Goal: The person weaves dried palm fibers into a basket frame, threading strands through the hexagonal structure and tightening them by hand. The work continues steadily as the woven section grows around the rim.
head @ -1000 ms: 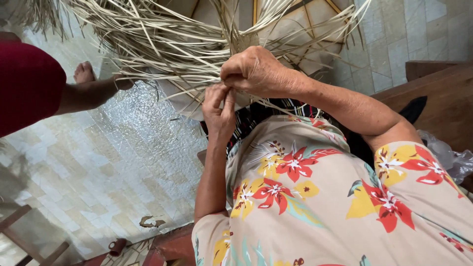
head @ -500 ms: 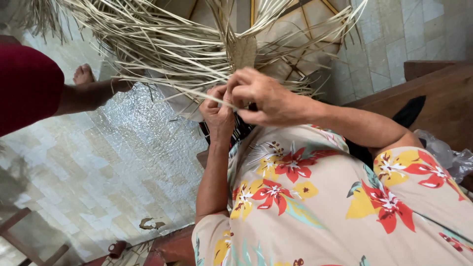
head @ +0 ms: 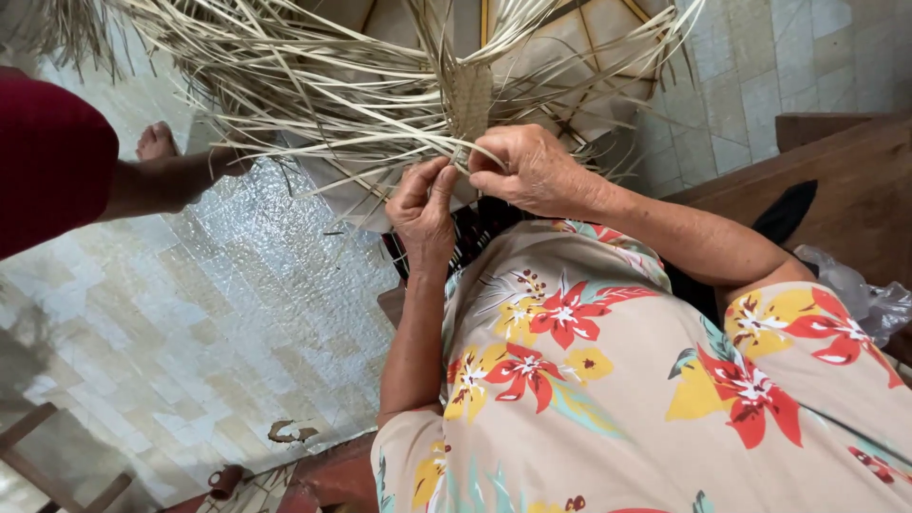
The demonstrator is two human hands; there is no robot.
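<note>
A narrow woven straw strip [head: 470,95] stands up in front of me, with long pale loose strands [head: 313,85] fanning out to both sides. My left hand [head: 423,204] is just below the strip's lower end, fingers pinched on a strand. My right hand [head: 532,171] is beside it to the right, closed on strands at the base of the weave. The fingertips of both hands nearly meet there. My floral shirt [head: 608,380] fills the lower right.
Another person in red clothing [head: 47,161] sits at the left, a bare leg and foot [head: 157,142] stretched over the shiny tiled floor [head: 190,332]. A wooden bench [head: 845,180] with a crumpled plastic bag [head: 855,285] is at the right. A tiled wall is behind.
My right hand came down from above the left hand and now sits beside it at the weave's base. The left hand has shifted slightly and keeps pinching strands.
</note>
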